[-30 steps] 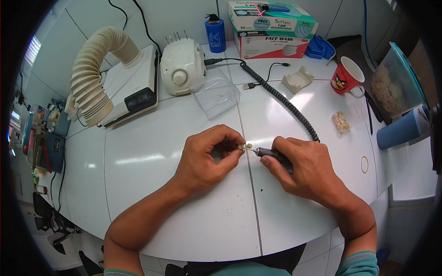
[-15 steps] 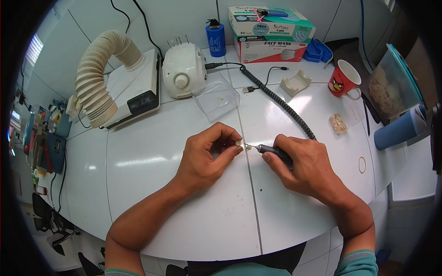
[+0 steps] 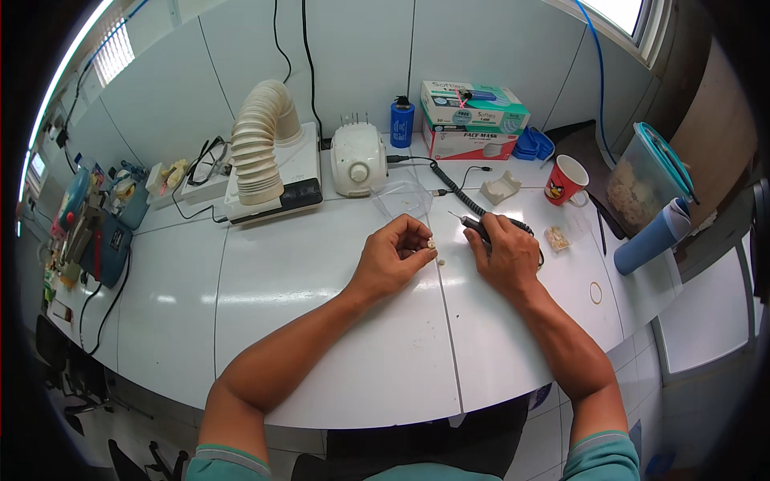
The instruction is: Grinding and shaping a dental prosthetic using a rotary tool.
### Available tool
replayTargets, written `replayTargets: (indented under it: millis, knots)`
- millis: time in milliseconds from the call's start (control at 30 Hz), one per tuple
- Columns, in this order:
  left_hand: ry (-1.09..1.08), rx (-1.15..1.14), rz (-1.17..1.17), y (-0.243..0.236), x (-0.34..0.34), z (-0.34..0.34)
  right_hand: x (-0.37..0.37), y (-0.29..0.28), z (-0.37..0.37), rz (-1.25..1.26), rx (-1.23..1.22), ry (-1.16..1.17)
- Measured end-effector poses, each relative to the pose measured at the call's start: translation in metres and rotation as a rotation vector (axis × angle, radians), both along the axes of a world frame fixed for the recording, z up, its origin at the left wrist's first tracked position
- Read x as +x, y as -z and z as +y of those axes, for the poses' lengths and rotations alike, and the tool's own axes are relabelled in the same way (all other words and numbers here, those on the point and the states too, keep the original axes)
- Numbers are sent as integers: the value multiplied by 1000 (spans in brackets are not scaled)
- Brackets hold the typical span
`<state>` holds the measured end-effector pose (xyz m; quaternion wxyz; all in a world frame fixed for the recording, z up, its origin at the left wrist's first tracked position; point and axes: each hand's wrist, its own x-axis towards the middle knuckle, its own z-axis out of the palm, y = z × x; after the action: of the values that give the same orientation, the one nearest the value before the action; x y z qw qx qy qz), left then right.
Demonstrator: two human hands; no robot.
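My left hand (image 3: 391, 255) is closed in a pinch, with a small ivory-coloured, tooth-like piece (image 3: 431, 243) between thumb and fingertips. My right hand (image 3: 511, 255) grips a dark rotary handpiece (image 3: 475, 226) like a pen. The thin bur at its tip points up and left, apart from the piece. A coiled black cord (image 3: 465, 200) links the handpiece to a white control unit (image 3: 358, 164) with a knob. Another tiny ivory piece (image 3: 441, 263) lies on the white table (image 3: 345, 361) just below my left fingertips.
Behind my hands are a clear plastic lid (image 3: 401, 198) and a beige handpiece rest (image 3: 500, 187). To the right stand a red mug (image 3: 565, 181), a small box of ivory pieces (image 3: 557, 238) and a blue roll (image 3: 651, 237). A dust extractor with ribbed hose (image 3: 257, 148) stands back left.
My right hand has drawn the handpiece away from my left fingertips, its bur now angled upward. The left hand keeps its pinch on the piece. The whole view has shifted, showing more wall.
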<state>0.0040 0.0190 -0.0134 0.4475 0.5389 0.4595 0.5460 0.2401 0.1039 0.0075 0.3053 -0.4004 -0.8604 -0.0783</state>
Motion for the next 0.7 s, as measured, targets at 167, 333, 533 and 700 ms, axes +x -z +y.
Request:
replayTargets:
  millis: [167,333,533,700]
  knots:
    - [-13,-14,54,7,-5,2,-6,3,-4,3,64,-7]
    - [19,54,40,8,-3,5,-2,5,-5,8,54,-1]
    - [32,88,78,10,-2,5,-2,6,-7,49,74,16]
    - [27,101,90,10,-2,5,0,8,-5,71,75,-22]
